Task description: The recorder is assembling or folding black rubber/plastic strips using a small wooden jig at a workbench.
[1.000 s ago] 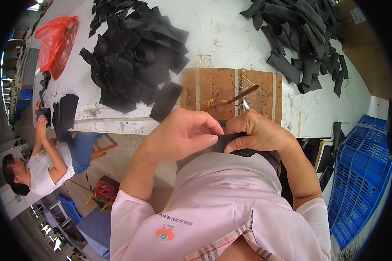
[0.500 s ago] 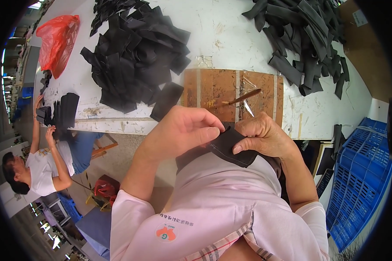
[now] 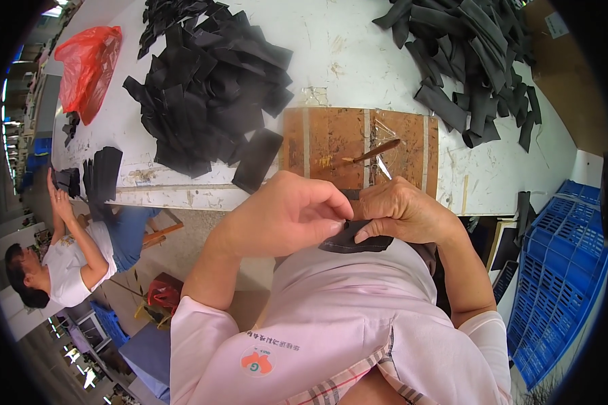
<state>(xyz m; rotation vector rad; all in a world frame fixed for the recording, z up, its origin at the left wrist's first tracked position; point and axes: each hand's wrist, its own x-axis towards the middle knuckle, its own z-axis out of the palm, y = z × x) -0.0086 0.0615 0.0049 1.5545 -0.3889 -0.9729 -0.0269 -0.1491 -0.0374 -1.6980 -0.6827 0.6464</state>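
Note:
A small black fabric piece with a pale stitched line along its lower edge is held in front of my waist, just off the table's front edge. My right hand grips it, thumb on top and fingers curled behind. At its upper left corner my left hand is closed in a pinch, the fingertips meeting at the fabric; the exact hold is partly hidden. Beyond my hands lies a brown board with pale strips, carrying a slim tool with a brown wooden handle.
Black fabric pieces are heaped left of the board, and another heap lies at the right. A red plastic bag rests far left. Blue crates stand right of the table. A co-worker sits at the left.
The fabric piece has tilted and folded, so less of its face shows. My left hand has come slightly right and down, its fingertips closing on it. The co-worker's hands have come together.

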